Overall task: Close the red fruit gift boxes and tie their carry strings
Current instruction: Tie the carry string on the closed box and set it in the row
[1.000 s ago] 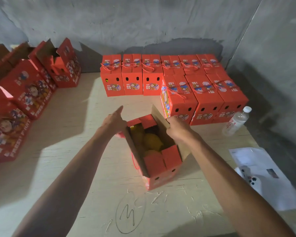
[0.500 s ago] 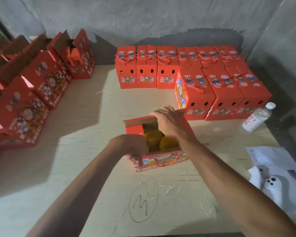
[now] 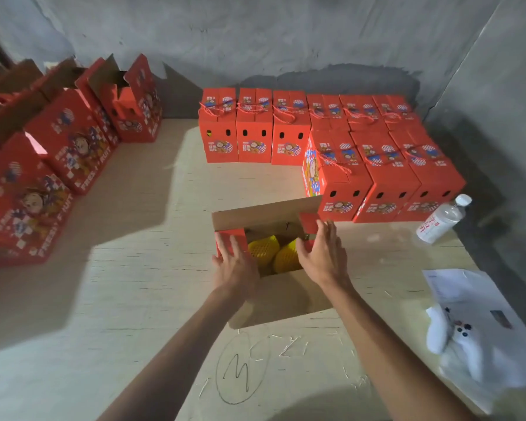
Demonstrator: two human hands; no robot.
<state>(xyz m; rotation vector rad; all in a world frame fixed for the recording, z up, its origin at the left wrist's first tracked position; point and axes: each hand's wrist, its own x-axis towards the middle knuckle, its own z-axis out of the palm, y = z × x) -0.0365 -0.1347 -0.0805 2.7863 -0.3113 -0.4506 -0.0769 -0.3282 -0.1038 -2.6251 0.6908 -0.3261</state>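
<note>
Grey walls back a pale counter [image 3: 134, 268] where open red boxes [image 3: 73, 141] line the left edge of the frame. At centre sits the open box [image 3: 264, 217] showing yellow fruit [image 3: 263, 249]: the left hand [image 3: 234, 268], fingers straight, presses its left flap, and the right hand [image 3: 325, 256], fingers spread, touches its right flap. Closed boxes [image 3: 362, 165] with tied strings fill the upper right, a bottle [image 3: 441, 220] beside them.

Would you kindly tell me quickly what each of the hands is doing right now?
Left hand: open, fingers straight on the left end flap of the open box.
Right hand: open, fingers straight at the right end flap.
</note>
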